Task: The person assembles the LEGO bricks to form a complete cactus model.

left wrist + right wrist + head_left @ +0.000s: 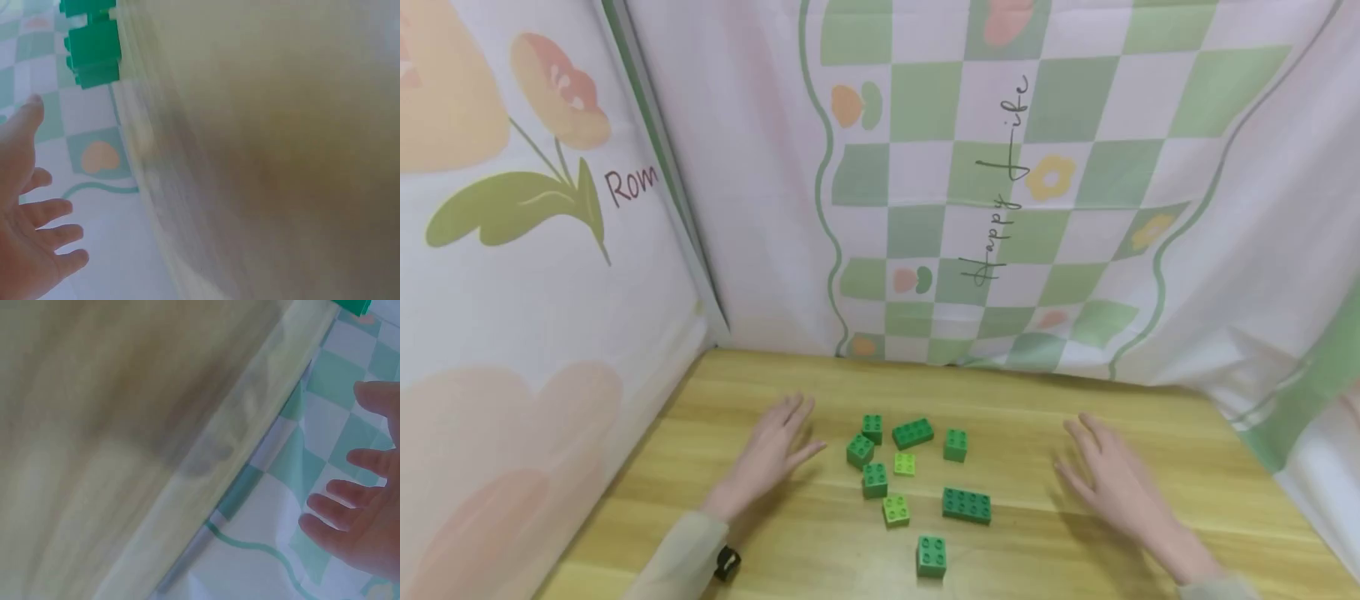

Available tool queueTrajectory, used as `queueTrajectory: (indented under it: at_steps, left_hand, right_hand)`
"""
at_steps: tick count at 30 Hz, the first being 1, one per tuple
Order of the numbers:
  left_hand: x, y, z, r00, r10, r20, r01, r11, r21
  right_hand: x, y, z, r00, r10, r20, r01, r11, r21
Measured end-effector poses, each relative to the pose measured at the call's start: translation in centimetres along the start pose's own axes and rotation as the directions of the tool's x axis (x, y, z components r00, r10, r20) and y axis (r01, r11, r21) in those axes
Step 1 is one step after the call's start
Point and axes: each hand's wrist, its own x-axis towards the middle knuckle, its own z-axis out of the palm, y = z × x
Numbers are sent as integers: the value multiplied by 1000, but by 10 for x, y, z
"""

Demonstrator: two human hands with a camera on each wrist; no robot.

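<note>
My left hand (769, 454) is at the left of a loose group of toy building bricks, fingers spread and holding nothing. Its nearest neighbours are two square green bricks, one at the back (872, 428) and one just in front of it (861, 450). A third square green brick (875, 480) and two lime-green bricks, one (904, 464) behind the other (896, 509), lie further right. My right hand (1116, 487), also empty with fingers extended, stays apart at the right. Between it and the group are a long dark green brick (967, 506) and a square one (956, 445).
Another long green brick (913, 433) lies at the back of the group, and a square one (932, 557) sits nearest the front. The wooden table (1030, 408) ends at a checkered curtain (921, 175) behind and a flowered curtain (550, 308) on the left.
</note>
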Motion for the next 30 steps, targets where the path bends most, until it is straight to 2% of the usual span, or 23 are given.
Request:
queueTrajectory:
  at_steps: [6, 14, 19, 23, 30]
  left_hand:
    - [-11, 10, -2, 997, 38, -73, -43, 997, -71]
    - [-24, 24, -1, 989, 99, -107, -104, 994, -43]
    - [-29, 37, -4, 987, 126, -100, -134, 988, -73]
    - [-32, 49, -6, 989, 125, -82, -135, 982, -132]
    - [-35, 67, -6, 986, 153, -61, -163, 956, -242]
  right_hand:
    - [-7, -12, 4, 998, -58, -23, 59, 997, 49]
    - [-16, -34, 4, 997, -73, 21, 70, 990, 122]
    - [-19, -45, 3, 997, -70, 36, 63, 984, 166]
    - [-20, -50, 2, 997, -69, 44, 60, 981, 185]
    - [-21, -59, 2, 996, -61, 68, 45, 976, 213]
